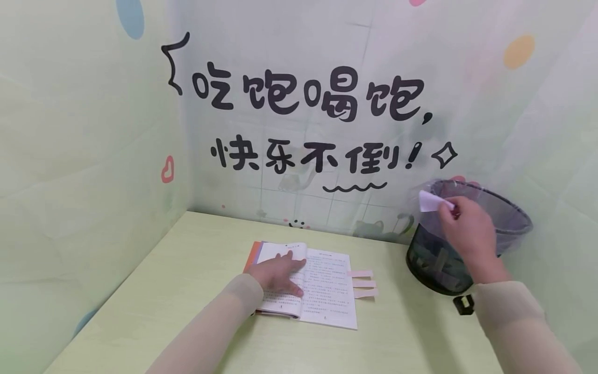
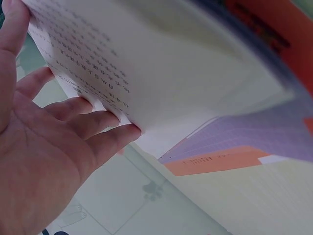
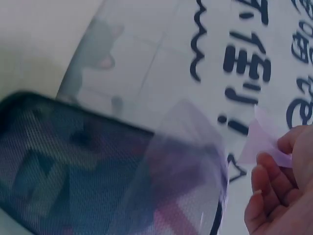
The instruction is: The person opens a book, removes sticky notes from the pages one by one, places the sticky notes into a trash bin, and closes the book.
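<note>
An open book (image 1: pixel 329 291) lies on the table, several lines of print on its pages. My left hand (image 1: pixel 276 275) rests on the left page with fingers spread; in the left wrist view the fingertips touch the page near its edge. Three pink paper tabs (image 1: pixel 364 284) stick out from the book's right side. My right hand (image 1: pixel 469 228) is raised at the bin's near side and pinches a small pale pink slip of paper (image 3: pixel 264 142) between thumb and forefinger. Beside and below that hand stands a dark mesh bin (image 1: pixel 434 259) with a translucent purple liner (image 1: pixel 509 236).
The pale yellow-green table (image 1: pixel 187 291) meets a printed curtain (image 1: pixel 289 119) at the back and sides. Under the left pages, orange and purple cover edges (image 2: pixel 220 161) show. A small black object (image 1: pixel 464 305) sits by the right wrist.
</note>
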Demonstrator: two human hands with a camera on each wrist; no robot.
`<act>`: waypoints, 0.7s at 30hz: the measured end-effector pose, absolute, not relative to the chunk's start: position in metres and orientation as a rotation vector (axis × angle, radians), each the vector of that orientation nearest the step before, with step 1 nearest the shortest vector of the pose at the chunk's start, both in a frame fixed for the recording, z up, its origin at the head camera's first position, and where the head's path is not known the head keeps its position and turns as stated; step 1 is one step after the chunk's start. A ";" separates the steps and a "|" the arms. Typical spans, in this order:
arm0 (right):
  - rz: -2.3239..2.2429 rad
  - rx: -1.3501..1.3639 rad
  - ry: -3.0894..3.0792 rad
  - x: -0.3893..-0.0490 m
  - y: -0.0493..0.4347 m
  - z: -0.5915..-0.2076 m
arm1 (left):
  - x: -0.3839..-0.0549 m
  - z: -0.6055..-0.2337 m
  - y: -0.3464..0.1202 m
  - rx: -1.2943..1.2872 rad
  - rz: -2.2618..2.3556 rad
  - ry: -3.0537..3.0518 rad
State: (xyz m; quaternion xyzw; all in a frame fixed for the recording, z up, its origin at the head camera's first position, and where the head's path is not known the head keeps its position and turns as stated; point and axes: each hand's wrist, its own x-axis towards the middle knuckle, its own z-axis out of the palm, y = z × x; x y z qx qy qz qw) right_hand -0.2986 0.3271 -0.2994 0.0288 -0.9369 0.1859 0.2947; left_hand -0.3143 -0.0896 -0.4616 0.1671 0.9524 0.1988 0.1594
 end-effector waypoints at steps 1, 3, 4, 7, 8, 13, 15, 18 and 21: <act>0.483 0.026 -2.486 -0.300 0.336 -0.295 | -0.314 -0.462 -0.090 0.479 0.568 2.721; 0.452 -0.059 -2.476 -0.301 0.351 -0.288 | -0.314 -0.462 -0.090 0.481 0.569 2.719; 0.437 -0.099 -2.482 -0.301 0.358 -0.286 | -0.314 -0.462 -0.090 0.481 0.571 2.719; 0.377 -0.200 -2.528 -0.300 0.377 -0.283 | -0.315 -0.462 -0.090 0.472 0.573 2.717; 0.359 -0.234 -2.550 -0.299 0.382 -0.283 | -0.315 -0.462 -0.090 0.468 0.573 2.715; 0.308 -0.400 -2.644 -0.294 0.394 -0.289 | -0.314 -0.462 -0.090 0.466 0.563 2.716; 0.319 -0.410 -2.627 -0.294 0.390 -0.294 | -0.314 -0.462 -0.090 0.464 0.561 2.720; 0.342 -0.337 -2.557 -0.296 0.378 -0.300 | -0.313 -0.462 -0.090 0.468 0.558 2.723; 0.396 -0.201 -2.469 -0.297 0.359 -0.304 | -0.313 -0.462 -0.091 0.464 0.559 2.726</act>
